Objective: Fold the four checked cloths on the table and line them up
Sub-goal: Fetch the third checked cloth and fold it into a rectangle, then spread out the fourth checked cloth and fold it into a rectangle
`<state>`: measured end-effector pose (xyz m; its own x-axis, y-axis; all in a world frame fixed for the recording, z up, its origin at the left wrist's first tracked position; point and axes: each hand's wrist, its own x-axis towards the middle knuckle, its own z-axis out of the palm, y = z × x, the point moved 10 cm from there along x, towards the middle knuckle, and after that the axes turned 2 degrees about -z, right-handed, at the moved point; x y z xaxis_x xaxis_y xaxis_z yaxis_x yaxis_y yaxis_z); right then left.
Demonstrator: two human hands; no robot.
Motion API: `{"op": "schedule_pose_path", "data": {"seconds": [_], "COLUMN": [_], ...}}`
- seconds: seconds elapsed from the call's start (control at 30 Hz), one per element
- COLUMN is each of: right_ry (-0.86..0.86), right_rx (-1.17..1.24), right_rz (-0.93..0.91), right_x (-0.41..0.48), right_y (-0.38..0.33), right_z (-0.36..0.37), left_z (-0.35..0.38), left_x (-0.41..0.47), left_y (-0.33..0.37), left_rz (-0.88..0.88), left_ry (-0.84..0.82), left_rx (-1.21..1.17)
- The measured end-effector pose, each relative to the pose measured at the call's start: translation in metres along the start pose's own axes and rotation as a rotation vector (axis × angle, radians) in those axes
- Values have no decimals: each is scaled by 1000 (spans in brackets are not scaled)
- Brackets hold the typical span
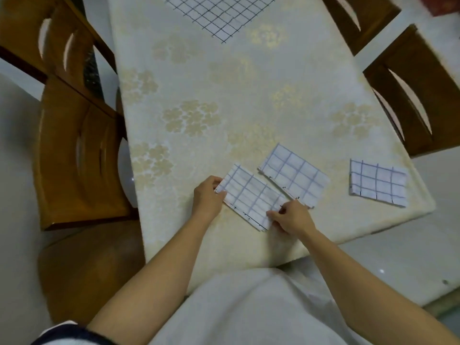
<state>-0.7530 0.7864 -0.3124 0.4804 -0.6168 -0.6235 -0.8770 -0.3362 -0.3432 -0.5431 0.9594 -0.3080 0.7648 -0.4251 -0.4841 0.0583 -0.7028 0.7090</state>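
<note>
Left hand and right hand pinch opposite ends of a folded checked cloth on the counter.

Three folded cloths in a row on the surface: left cloth, middle cloth just beside it, right cloth apart. Unfolded cloth at far end.
</note>
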Motion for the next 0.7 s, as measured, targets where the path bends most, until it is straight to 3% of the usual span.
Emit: {"op": "schedule_pose_path", "data": {"seconds": [0.1,0.17,0.23,0.3,0.37,0.43,0.57,0.7], "right_ry": [60,224,434,446,295,112,57,15], "right_rx": [-86,-164,-241,-311,-333,-369,-434,-401], "right_rz": [26,-16,-320,-578,-591,-501,-479,-461], "right_x": [-9,-17,-30,-36,-21,-7,-12,-20], "right_y": [6,-4,-45,-81,-86,-73,-49,-36], "right_z": [-6,-23,-36,-20,6,33,37,17], "left_z": [5,2,6,40,73,84,82,77], "left_x": [-4,-10,-21,-24,-19,-11,-6,-9], "left_y": [8,18,48,65,53,34,31,41], "left_rz": [66,143,355,521,448,295,196,101], "left_ry": [19,123,223,49,-193,-332,-366,-293], "left_rx": [84,334,517,572,678,774,844,914]}}
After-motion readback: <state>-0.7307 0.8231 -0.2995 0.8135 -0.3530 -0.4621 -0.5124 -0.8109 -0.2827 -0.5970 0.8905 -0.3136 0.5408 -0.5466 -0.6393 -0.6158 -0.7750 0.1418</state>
